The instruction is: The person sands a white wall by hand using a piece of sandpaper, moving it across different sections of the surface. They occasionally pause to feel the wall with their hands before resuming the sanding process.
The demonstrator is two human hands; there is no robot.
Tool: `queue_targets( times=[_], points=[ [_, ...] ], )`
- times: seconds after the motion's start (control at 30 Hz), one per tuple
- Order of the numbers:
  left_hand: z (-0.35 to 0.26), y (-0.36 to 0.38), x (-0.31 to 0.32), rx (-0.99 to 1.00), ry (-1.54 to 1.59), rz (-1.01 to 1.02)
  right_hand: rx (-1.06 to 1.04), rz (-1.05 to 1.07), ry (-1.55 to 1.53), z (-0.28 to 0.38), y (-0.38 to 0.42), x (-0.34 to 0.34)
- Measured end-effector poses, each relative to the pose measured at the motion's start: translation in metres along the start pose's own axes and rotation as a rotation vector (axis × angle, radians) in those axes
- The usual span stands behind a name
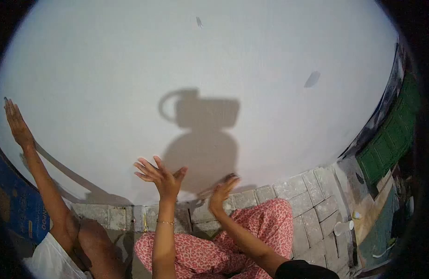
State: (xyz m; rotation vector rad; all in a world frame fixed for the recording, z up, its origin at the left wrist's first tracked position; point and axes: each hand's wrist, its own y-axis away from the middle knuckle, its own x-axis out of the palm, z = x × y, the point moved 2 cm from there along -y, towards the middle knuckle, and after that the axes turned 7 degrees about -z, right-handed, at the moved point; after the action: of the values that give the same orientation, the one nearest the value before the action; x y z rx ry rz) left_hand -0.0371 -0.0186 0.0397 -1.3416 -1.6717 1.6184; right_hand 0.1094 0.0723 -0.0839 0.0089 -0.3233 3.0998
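Observation:
My left hand [161, 179], with a thin bracelet at the wrist, is raised in front of a white wall [279, 121]. Its fingers are spread and nothing is in them. To its right, my right hand [222, 193] reaches toward the lower part of the wall, fingers stretched out and fingertips near the surface. A small dark patch shows at those fingertips; I cannot tell whether it is a shadow or a thing. Between and above both hands, a large shadow of a head with a strapped device [207, 139] falls on the wall.
At the left, another person's hand [19, 125] lies against the wall. My crossed legs in pink patterned trousers [265, 223] rest on grey paving [312, 209]. A white cup [343, 227], a green ridged panel [386, 135] and a blue printed sheet [26, 204] are at the sides.

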Motion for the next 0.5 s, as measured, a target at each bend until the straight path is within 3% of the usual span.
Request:
queue_targets(
  times=[0.07, 0.13, 0.2, 0.23, 0.3, 0.33, 0.47, 0.5],
  points=[
    [-0.001, -0.003, -0.002, 0.006, -0.006, -0.013, -0.056, -0.279, 0.160, 0.015, -0.053, -0.022],
    [-0.003, -0.002, -0.003, 0.003, -0.002, -0.021, 0.048, -0.481, 0.225, 0.053, -0.103, -0.047],
    [-0.004, -0.002, -0.002, -0.006, -0.001, -0.022, -0.101, -0.573, 0.247, 0.089, -0.138, -0.071],
    [-0.004, -0.004, -0.001, -0.016, 0.005, -0.032, -0.116, -0.574, 0.247, 0.104, -0.152, -0.081],
    [-0.005, -0.005, -0.002, 0.008, -0.032, -0.055, -0.405, -0.505, 0.098, 0.138, -0.170, -0.097],
    [-0.005, -0.004, -0.003, -0.005, -0.024, -0.054, -0.416, -0.505, 0.109, 0.159, -0.172, -0.098],
    [-0.009, -0.006, -0.007, -0.004, -0.023, -0.038, -0.687, -0.388, -0.274, 0.228, -0.141, -0.036],
    [-0.009, -0.007, -0.008, -0.002, -0.022, -0.020, -0.760, -0.301, -0.062, 0.233, -0.123, -0.020]
  ],
)
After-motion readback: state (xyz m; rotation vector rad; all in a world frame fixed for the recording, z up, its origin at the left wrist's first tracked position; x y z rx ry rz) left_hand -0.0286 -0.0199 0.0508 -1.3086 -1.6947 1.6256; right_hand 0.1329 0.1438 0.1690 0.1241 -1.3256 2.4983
